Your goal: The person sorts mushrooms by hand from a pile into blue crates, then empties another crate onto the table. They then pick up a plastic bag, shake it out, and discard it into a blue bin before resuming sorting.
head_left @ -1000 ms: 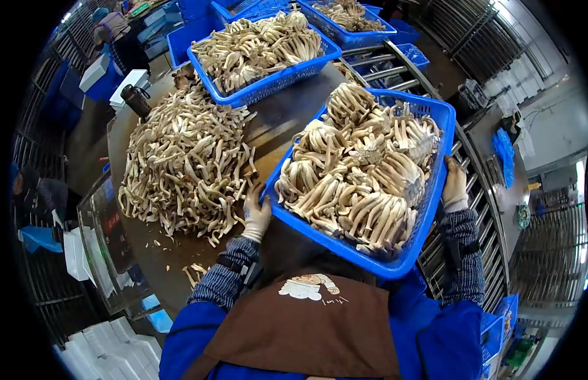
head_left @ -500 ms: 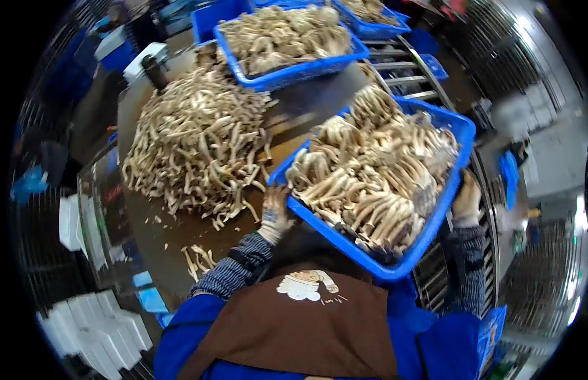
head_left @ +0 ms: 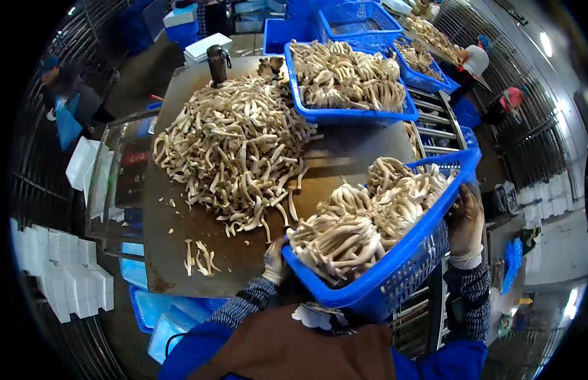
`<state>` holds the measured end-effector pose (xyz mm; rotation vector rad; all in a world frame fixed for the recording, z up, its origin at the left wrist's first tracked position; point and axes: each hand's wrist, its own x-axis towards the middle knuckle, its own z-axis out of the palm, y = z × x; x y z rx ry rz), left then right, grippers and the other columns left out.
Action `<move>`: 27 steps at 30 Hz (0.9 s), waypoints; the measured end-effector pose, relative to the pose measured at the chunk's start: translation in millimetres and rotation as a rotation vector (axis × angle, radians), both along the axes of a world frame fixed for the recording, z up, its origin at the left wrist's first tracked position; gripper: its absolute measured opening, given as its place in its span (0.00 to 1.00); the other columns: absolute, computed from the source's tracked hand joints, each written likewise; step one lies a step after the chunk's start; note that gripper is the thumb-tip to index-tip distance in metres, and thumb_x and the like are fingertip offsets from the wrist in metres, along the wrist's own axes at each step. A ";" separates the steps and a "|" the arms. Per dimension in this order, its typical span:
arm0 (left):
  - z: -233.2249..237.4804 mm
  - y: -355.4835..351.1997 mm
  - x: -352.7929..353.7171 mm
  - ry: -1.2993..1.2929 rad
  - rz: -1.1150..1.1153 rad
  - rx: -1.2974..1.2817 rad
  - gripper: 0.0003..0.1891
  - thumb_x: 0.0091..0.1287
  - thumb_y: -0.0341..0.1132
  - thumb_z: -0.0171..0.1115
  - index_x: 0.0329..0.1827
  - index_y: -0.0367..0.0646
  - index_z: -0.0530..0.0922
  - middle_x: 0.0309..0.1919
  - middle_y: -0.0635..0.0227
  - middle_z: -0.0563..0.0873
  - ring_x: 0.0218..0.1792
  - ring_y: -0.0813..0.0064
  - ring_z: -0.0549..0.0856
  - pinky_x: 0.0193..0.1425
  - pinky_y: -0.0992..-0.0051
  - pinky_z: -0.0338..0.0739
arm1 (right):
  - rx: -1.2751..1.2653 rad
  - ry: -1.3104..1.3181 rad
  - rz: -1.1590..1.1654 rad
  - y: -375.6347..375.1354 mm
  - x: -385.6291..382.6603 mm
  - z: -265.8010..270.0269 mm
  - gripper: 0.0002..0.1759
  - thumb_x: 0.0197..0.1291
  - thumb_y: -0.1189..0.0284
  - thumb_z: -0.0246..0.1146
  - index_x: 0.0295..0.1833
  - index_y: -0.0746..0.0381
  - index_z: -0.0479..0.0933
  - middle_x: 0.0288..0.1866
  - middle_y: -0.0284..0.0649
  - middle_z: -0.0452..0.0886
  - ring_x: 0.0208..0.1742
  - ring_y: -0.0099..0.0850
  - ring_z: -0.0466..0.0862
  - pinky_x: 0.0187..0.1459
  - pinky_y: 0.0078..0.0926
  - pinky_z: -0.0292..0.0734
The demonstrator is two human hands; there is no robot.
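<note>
A blue plastic basket (head_left: 395, 282) full of long-stemmed mushrooms (head_left: 344, 240) is between my two gloved hands. It tilts, its right side raised and its left side low over the table. My left hand (head_left: 274, 261) grips the low left corner, its fingers partly hidden by the rim. At the raised right side, my right hand (head_left: 466, 221) is closed on the rim. The mushrooms lie bunched toward the low left side of the basket. Left of the basket, a large heap of loose mushroom stems (head_left: 237, 152) covers much of the metal table (head_left: 170, 269).
Another full blue basket (head_left: 354, 117) stands at the table's far side. A roller conveyor (head_left: 433, 120) runs along the right. A dark bottle (head_left: 217, 65) stands behind the heap. Stacked white foam boxes (head_left: 63, 272) are at lower left. Other people (head_left: 476, 60) are in the background.
The basket has gone from nearly level to tilted, its right side lifted by my right hand. The mushrooms in it have shifted left. The camera view has also moved.
</note>
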<state>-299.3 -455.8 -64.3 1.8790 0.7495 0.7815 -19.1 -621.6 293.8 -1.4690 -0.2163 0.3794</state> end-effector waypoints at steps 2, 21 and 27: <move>-27.5 -4.3 -16.1 -0.038 0.032 -0.269 0.14 0.60 0.39 0.61 0.44 0.40 0.77 0.33 0.53 0.83 0.36 0.52 0.83 0.40 0.62 0.77 | 0.072 -0.034 0.182 20.2 3.6 -2.6 0.19 0.70 0.67 0.50 0.61 0.65 0.66 0.53 0.43 0.76 0.50 0.33 0.81 0.48 0.29 0.80; -67.5 91.1 3.9 -0.589 0.405 -1.072 0.27 0.72 0.44 0.50 0.65 0.30 0.65 0.53 0.55 0.81 0.52 0.62 0.81 0.53 0.66 0.78 | -0.121 0.631 0.140 -24.4 226.7 -408.7 0.34 0.65 0.48 0.55 0.68 0.58 0.63 0.60 0.42 0.72 0.56 0.42 0.75 0.57 0.48 0.72; -20.9 90.4 2.8 -0.326 0.703 -0.655 0.25 0.71 0.48 0.52 0.56 0.30 0.74 0.43 0.55 0.84 0.39 0.66 0.84 0.41 0.67 0.79 | 0.672 0.766 0.498 32.6 94.1 -363.1 0.32 0.68 0.48 0.51 0.70 0.54 0.63 0.70 0.40 0.67 0.68 0.38 0.67 0.68 0.47 0.62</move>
